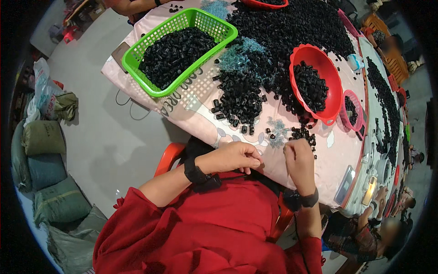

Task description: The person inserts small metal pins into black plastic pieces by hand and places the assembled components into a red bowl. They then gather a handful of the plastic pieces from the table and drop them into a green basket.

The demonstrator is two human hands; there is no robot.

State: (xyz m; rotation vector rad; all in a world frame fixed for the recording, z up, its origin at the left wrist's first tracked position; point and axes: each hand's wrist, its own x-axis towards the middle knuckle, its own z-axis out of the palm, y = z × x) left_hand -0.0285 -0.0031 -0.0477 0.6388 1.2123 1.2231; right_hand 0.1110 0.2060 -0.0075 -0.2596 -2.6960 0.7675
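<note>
Left hand [235, 156]: at the near edge of the surface, fingers curled inward, grip narrow; whether it pinches a part cannot be told
Right hand [299, 157]: just right of the left hand, apart from it, fingers bent down toward the cloth, grip narrow; contents too small to tell
Wrists: a black strap on each
Small black parts [304, 134]: a loose cluster just beyond the right hand's fingertips
Pale blue pieces [276, 129]: a small scatter between the hands and the main heap
Main heap of black parts [283, 36]: spread over the far middle of the surface
Green basket [137, 57]: far left, half filled with black parts
Red bowl [335, 77]: right of the heap, black parts inside
Pink basket [358, 119]: touching the red bowl's right side
Surface [191, 114]: covered in a pink patterned cloth
Sacks [45, 137]: stacked on the floor, far left
</note>
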